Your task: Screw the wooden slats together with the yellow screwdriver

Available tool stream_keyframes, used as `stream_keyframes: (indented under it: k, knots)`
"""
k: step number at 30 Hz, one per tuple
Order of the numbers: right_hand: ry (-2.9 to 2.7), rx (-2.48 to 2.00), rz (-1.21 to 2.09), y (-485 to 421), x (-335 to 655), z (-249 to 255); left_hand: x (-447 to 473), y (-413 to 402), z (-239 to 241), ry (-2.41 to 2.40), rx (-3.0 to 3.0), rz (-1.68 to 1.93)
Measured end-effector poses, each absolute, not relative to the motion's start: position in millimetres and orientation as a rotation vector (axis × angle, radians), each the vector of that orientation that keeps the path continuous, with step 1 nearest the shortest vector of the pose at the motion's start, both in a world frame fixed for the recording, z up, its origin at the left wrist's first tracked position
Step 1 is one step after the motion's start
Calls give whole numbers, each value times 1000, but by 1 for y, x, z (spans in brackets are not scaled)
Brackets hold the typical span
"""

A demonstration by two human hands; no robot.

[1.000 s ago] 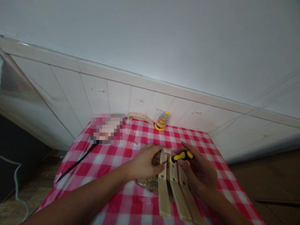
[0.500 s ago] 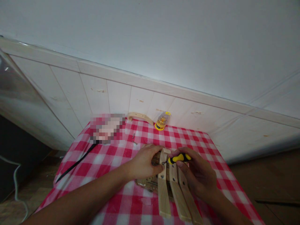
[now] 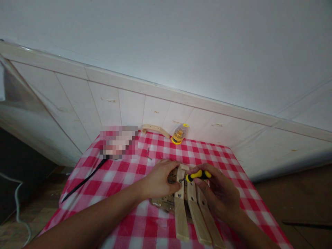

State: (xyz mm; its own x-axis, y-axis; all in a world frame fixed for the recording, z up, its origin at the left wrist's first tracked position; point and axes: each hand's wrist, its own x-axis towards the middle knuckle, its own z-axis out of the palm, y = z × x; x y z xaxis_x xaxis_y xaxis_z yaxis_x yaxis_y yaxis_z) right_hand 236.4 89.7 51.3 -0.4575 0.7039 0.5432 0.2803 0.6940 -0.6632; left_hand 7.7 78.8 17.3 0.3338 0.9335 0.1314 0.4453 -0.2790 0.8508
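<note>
Three wooden pieces (image 3: 197, 216) lie over a brown base (image 3: 166, 204) on the checked cloth (image 3: 135, 228), a screwdriver (image 3: 198, 175) at the leftmost.
They look light and stiff, best held by their flat edges. The right hand (image 3: 220, 192) grips the screwdriver's handle; the left hand (image 3: 160, 178) lays its thumb against the leftmost piece, though whether it pinches cannot be told. Loose screws (image 3: 148, 158) lie beyond.

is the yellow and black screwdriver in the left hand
No, the right hand holds the yellow and black screwdriver, while the left hand touches a wooden piece.
</note>
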Motion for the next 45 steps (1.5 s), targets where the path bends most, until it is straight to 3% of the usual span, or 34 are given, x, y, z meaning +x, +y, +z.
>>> stream_keyframes:
  k: [20,32,45]
  knots:
    - [-2035,-810,578,89,234,55,8,78,17,1210,1876,854]
    - [-1906,-639,737,79,232,61,8,79,14,1241,1880,845]
    - [-2098,-607,619,72,236,64,8,79,16,1237,1866,832]
